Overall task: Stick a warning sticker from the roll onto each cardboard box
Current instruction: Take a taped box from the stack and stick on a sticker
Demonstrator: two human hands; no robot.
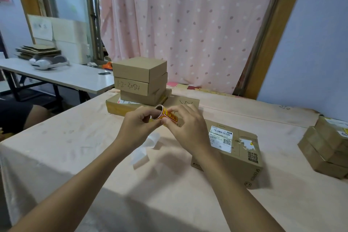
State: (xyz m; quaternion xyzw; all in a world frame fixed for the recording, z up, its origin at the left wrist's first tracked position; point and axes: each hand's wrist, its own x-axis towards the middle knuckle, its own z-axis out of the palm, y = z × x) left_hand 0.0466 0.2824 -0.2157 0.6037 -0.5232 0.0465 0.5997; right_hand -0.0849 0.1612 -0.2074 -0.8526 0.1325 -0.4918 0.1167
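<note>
Sticker roll (161,112): we pinch it between left hand (138,124) and right hand (188,126) above the peach-clothed table (75,147). A dotted curtain (188,24) hangs behind.

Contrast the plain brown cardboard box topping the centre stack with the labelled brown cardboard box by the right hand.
The plain brown cardboard box sits atop other boxes; the labelled brown cardboard box rests directly on the tablecloth. The plain box's visible faces are bare; the labelled one carries a white shipping label and QR code. Both are closed.

Box stack (140,79) behind labelled box (231,149).
</note>
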